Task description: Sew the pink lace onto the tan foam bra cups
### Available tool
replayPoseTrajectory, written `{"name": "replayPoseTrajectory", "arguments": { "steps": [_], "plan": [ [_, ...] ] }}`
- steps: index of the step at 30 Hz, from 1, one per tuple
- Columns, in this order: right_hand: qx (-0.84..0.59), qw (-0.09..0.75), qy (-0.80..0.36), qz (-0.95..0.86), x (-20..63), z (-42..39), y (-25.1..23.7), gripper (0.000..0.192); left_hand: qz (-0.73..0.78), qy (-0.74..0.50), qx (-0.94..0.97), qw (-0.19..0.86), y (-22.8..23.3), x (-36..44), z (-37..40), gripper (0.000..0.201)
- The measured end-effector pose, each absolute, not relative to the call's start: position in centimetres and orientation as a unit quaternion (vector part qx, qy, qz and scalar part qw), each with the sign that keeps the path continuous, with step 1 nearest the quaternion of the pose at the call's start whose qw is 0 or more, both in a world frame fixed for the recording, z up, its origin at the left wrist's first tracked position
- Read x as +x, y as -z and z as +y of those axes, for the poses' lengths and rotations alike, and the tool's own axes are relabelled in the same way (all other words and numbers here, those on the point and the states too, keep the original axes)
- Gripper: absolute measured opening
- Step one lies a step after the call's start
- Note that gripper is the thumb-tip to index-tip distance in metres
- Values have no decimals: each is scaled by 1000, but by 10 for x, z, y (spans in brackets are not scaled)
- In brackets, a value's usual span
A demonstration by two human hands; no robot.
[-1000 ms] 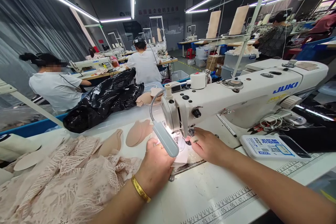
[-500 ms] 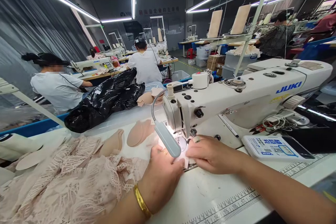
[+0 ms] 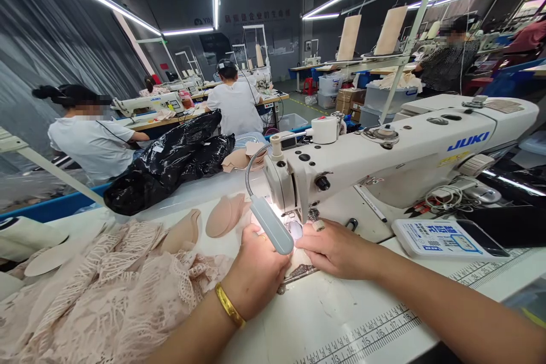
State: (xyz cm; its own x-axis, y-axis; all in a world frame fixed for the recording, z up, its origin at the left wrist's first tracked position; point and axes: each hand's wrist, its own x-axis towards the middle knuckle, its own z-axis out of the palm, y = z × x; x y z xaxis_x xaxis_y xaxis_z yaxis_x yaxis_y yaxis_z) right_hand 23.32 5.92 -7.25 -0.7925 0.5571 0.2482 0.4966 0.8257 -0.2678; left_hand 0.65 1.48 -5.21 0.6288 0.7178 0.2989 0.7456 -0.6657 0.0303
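My left hand (image 3: 256, 270) and my right hand (image 3: 336, 249) rest on the white table in front of the needle of a white JUKI sewing machine (image 3: 396, 153). Between them lies a small pale fabric piece (image 3: 297, 263), pressed flat under the fingers of both hands. The grey lamp head (image 3: 272, 225) on its gooseneck hides the needle area and part of my left fingers. A gold bangle (image 3: 229, 305) circles my left wrist. A pile of pink lace (image 3: 98, 296) lies to the left, touching my left forearm.
Beige foam cups (image 3: 224, 215) lie behind the lace, with a black plastic bag (image 3: 170, 162) farther back. A white control panel (image 3: 439, 237) sits at the right. A printed ruler (image 3: 367, 334) runs along the table's front. Other people sew at machines behind.
My right hand drew back from under the needle toward me, then both hands settled on the fabric piece. My left hand shifted slightly.
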Motion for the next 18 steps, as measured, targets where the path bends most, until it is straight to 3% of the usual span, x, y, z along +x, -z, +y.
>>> {"name": "replayPoseTrajectory", "arguments": {
  "steps": [11, 15, 18],
  "plan": [
    [-332, 173, -111, -920, 227, 59, 76, 18, -435, 90, -895, 41, 47, -4, 42, 24],
    [-326, 212, -89, -917, 236, 60, 87, 22, -463, 30, -884, 58, 40, 9, -9, 18],
    [-348, 259, -54, -899, 247, 69, 104, 27, -432, 20, -902, -3, 34, 5, -63, 18]
  ]
}}
